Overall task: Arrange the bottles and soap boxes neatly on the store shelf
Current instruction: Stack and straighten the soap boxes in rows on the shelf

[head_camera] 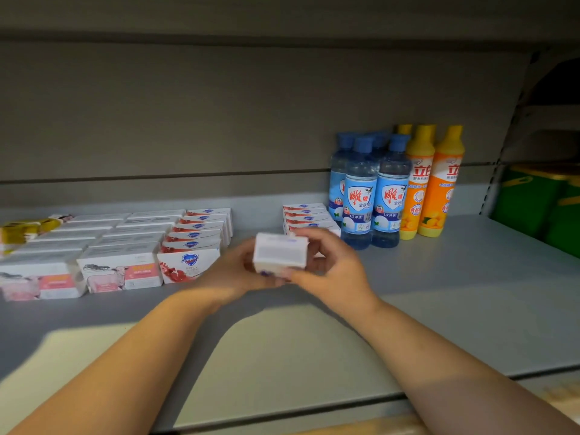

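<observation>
Your left hand (238, 271) and right hand (326, 265) both grip one white soap box (280, 254) above the shelf (439, 293), between the Safeguard row (201, 233) and blue-capped bottles (373, 189).

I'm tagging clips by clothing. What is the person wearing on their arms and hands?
The left hand and right hand are ungloved, with no ring, watch or bracelet in view. The left forearm and right forearm are bare as far as the frame shows; no sleeve is visible.
</observation>
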{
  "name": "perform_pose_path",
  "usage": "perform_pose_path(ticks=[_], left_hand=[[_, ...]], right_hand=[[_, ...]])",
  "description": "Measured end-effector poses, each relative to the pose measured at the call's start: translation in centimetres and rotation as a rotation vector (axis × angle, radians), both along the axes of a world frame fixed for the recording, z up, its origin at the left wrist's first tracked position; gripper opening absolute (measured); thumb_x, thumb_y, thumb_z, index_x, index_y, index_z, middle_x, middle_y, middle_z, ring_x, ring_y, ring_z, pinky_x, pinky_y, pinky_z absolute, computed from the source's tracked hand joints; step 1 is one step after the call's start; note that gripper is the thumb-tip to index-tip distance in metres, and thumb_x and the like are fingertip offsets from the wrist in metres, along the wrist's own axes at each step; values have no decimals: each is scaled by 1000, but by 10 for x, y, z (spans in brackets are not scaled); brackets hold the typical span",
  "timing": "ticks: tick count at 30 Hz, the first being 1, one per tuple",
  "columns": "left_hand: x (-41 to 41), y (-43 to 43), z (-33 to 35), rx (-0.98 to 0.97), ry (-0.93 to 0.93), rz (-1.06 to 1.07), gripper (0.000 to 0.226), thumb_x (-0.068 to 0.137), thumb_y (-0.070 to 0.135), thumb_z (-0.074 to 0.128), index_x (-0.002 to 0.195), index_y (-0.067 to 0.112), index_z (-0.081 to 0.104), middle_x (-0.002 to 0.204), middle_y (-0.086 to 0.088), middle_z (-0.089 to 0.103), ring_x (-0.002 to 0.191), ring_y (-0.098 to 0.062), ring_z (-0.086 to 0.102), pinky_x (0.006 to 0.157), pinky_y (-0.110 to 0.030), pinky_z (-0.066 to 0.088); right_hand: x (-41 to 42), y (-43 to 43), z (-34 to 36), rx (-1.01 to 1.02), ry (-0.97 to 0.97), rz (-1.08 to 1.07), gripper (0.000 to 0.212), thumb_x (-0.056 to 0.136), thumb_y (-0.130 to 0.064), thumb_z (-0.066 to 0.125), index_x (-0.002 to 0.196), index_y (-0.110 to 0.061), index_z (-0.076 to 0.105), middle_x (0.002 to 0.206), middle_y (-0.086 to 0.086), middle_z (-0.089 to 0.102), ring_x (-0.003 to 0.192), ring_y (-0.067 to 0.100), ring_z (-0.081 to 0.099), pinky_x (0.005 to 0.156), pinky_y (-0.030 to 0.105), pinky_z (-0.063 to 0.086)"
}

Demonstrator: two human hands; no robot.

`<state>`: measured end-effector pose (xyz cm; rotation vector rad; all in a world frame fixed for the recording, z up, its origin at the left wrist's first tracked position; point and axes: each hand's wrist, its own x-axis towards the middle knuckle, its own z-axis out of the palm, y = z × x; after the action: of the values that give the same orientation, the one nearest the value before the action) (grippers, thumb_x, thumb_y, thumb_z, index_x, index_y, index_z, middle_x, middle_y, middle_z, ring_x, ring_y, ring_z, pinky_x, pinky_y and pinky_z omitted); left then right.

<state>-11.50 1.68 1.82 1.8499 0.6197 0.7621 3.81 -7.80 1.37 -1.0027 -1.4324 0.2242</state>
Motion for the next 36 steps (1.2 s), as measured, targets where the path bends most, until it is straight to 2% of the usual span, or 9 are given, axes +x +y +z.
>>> perform_pose_path(ticks=[3, 10, 13, 17, 19, 22, 25, 28, 36], left_hand=[[-2, -3, -3, 149, 93, -51, 38, 71, 0, 79, 102, 14, 63, 93, 8, 70, 91, -7, 65, 79, -19, 50], [-1, -5, 7, 133, -113, 98, 57, 71, -17, 70, 112, 18, 51, 89, 10, 66, 74, 7, 64, 64, -7, 47], [1, -4, 6, 40, -232, 71, 50, 61, -14, 77, 97, 14, 57, 85, 4, 68, 75, 0, 66, 67, -14, 51], [0, -3, 6, -43, -259, 32, 39, 61, 8, 81, 91, 7, 58, 79, 6, 73, 73, -8, 67, 70, -25, 54], [0, -6, 6, -66, -269, 3, 51, 59, 17, 84, 102, 12, 57, 84, 5, 74, 78, -9, 68, 71, -27, 53], [-3, -11, 8, -65, -313, -136, 90, 46, 35, 88, 126, 26, 48, 88, -9, 72, 85, -16, 67, 76, -24, 53], [-2, -17, 8, 8, -297, -246, 74, 59, 20, 85, 125, 26, 52, 69, -14, 63, 68, -17, 64, 71, -23, 51], [2, -16, 11, 90, -200, 12, 50, 65, 26, 81, 110, 32, 60, 56, -21, 56, 42, -15, 48, 47, -21, 40], [1, -11, 15, -25, 9, 151, 42, 83, 67, 36, 82, 32, 59, 41, -2, 43, 36, -14, 36, 41, -21, 33]], right_hand=[[-5, -3, -2, 155, -342, -23, 42, 61, -6, 83, 100, -12, 68, 95, -15, 59, 79, -9, 53, 70, 7, 40], [0, -5, 1, 231, -355, -81, 35, 65, -6, 81, 96, -9, 66, 100, 6, 67, 93, 13, 60, 83, 23, 49], [-1, -5, 1, 51, 17, 47, 38, 71, -7, 76, 99, -23, 55, 101, 2, 63, 92, 11, 61, 81, 25, 51], [5, 1, 8, -201, 581, 179, 15, 86, -2, 61, 93, -13, 55, 90, 3, 68, 77, 8, 66, 66, 26, 56], [8, 2, 11, -358, 751, 267, 4, 89, -12, 57, 92, -11, 58, 79, 4, 69, 66, 13, 65, 58, 24, 55], [7, 4, 9, -658, 910, 303, 23, 92, -30, 53, 89, -10, 62, 66, 7, 61, 45, 12, 58, 43, 20, 50], [10, 4, 8, -1030, 892, 373, 54, 93, -47, 43, 71, -6, 70, 48, 5, 53, 32, 9, 51, 30, 16, 42], [14, 3, 9, -1297, 645, 465, 63, 88, -58, 38, 77, -3, 66, 45, -1, 52, 32, 3, 50, 29, 12, 39], [17, 3, 8, -1373, 742, 637, 59, 77, -63, 48, 64, -8, 64, 53, 0, 60, 39, 6, 58, 35, 14, 46]])
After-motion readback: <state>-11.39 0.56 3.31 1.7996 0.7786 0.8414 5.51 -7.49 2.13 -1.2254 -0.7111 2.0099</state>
